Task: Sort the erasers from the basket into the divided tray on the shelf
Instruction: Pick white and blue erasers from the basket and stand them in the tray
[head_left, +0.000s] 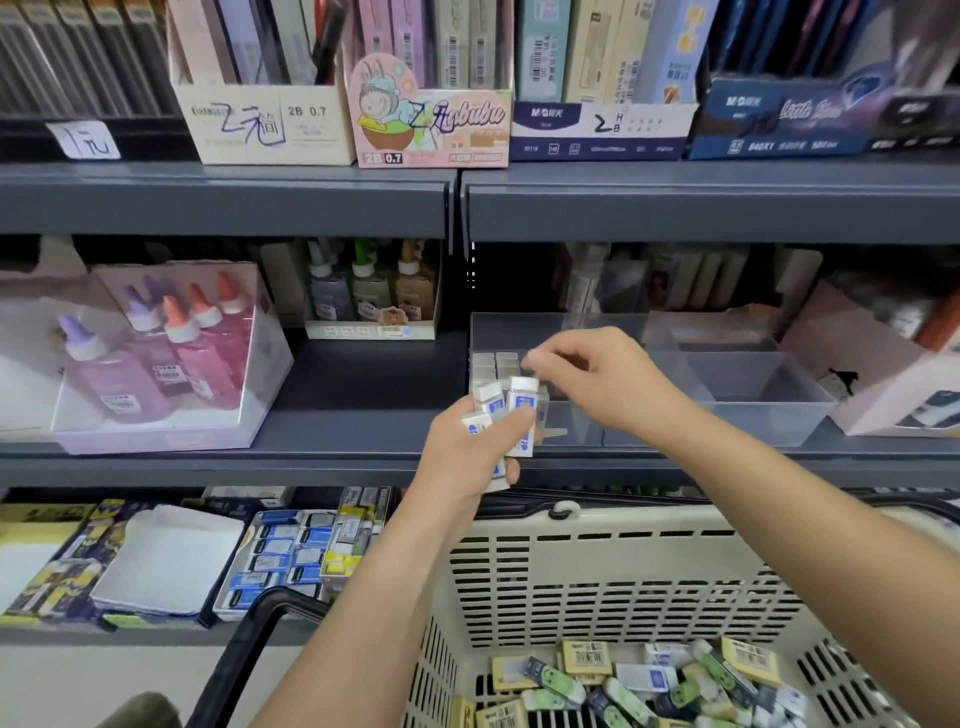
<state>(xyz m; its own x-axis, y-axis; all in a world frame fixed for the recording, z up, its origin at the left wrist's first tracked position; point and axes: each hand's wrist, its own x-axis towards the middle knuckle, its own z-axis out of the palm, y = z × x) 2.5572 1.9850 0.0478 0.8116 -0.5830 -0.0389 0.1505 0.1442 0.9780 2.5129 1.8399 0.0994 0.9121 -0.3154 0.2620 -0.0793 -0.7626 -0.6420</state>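
My left hand (470, 447) grips several white erasers with blue sleeves (521, 401) just in front of the clear divided tray (748, 400) on the middle shelf. My right hand (597, 379) hovers over the tray's left compartment, fingers curled, fingertips close to the top eraser in my left hand. I cannot tell whether it pinches one. A few white erasers (496, 364) stand in rows at the back of that compartment. Below, the beige basket (623, 571) holds a pile of mixed erasers (649, 680): yellow, green and white-blue ones.
Glue bottles in a clear box (156, 358) stand to the left on the same shelf. A pink box (883, 374) sits right of the tray. Pencil-lead boxes (431, 119) line the upper shelf. The lower shelf carries boxed erasers (291, 556). The basket's black handle (249, 639) hangs at its left.
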